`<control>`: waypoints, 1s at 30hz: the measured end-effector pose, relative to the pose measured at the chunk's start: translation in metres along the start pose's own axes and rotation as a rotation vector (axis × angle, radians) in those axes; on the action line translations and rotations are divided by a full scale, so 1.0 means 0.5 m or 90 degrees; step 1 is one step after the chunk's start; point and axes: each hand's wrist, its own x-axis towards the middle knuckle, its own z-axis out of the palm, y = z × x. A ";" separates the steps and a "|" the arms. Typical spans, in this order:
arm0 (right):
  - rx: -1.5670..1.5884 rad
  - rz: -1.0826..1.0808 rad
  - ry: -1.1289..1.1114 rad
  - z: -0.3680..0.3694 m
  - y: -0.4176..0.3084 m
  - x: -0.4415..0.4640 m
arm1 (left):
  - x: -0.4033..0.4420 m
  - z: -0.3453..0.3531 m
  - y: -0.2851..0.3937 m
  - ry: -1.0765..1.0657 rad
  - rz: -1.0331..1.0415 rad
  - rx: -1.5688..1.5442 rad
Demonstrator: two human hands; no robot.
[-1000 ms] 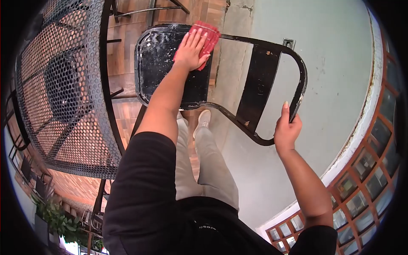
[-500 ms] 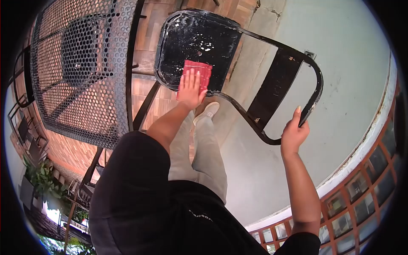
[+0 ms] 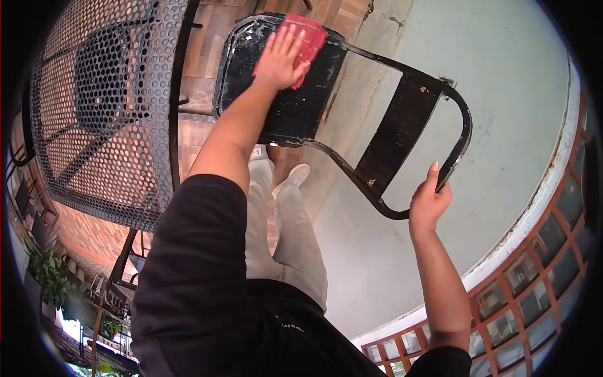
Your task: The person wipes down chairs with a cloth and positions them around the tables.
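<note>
A black metal chair with worn, chipped paint has its seat (image 3: 292, 116) at the upper middle and its backrest panel (image 3: 397, 131) to the right. My left hand (image 3: 281, 61) lies over a folded red cloth (image 3: 306, 39) and presses it onto the far part of the seat, fingers stretched along it. Part of the cloth is hidden beneath the palm. At the backrest's outer end, my right hand (image 3: 429, 204) is wrapped around the bent tube frame (image 3: 465, 135), with the thumb up along the tube.
To the left stands a black perforated metal table (image 3: 113, 125), close beside the seat. A pale wall (image 3: 502, 125) runs behind the backrest, with a wooden lattice of panes (image 3: 521, 308) at lower right. Plants (image 3: 50, 270) show at lower left. My shoe (image 3: 292, 178) rests below the chair.
My left hand and the red cloth have slid from the seat's near part to its far edge. My right hand keeps its hold on the frame. The whole view has shifted slightly.
</note>
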 end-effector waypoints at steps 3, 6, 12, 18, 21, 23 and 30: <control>0.006 -0.003 -0.001 -0.001 0.001 0.000 | -0.025 -0.054 -0.069 0.090 -0.108 -0.043; 0.018 -0.008 -0.015 -0.002 0.000 -0.001 | -0.129 -0.077 -0.081 0.051 -0.207 0.009; 0.011 -0.018 -0.002 -0.001 0.004 0.000 | -0.368 -0.087 0.033 0.027 -0.294 0.036; 0.029 -0.021 -0.008 -0.001 0.000 -0.002 | -0.339 -0.071 0.106 -0.089 -0.259 -0.032; 0.018 -0.019 0.007 0.000 -0.001 -0.006 | -0.196 -0.043 0.079 -0.055 -0.185 -0.037; 0.005 -0.018 0.012 0.004 -0.003 0.007 | -0.093 -0.019 0.062 -0.015 -0.139 -0.036; 0.030 -0.008 0.000 0.002 -0.006 -0.003 | 0.082 0.023 0.047 0.009 -0.124 0.045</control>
